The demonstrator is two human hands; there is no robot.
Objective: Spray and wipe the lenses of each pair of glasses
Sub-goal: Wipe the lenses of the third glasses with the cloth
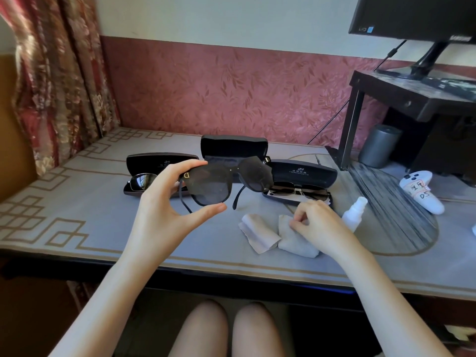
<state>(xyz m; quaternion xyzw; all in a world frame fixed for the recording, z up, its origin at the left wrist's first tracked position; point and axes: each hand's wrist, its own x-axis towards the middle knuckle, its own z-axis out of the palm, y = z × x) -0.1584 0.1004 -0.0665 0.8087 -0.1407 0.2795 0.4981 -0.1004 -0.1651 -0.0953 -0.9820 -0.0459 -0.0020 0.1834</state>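
Grey patterned matting covers the table (77, 202), which is backed by a red leaf-printed wall (231, 94), with a flowered curtain (59, 73) at the left. Sunglasses (213, 181) are held above the table by the left hand (164, 202): the fingers are curled over the top rim of one lens and the thumb is pressed under its lower rim. The temples are unfolded and point down toward the person. A crumpled cloth (293, 240) lying on the table is pinched at its upper edge by the bent fingers of the right hand (316, 220). A second cloth (257, 235) lies just beside it, to the left. A white bottle (355, 212) is seen just right of the right hand, partly hidden by the wrist. Three open cases are set behind. The left case (154, 163) holds a left pair (143, 180) and the right case (304, 173) a right pair (298, 190). The middle case (231, 148) is largely hidden by the sunglasses. A white controller (422, 189) with a handwritten label lies at the right, and a monitor (412, 14) is seen at the upper right
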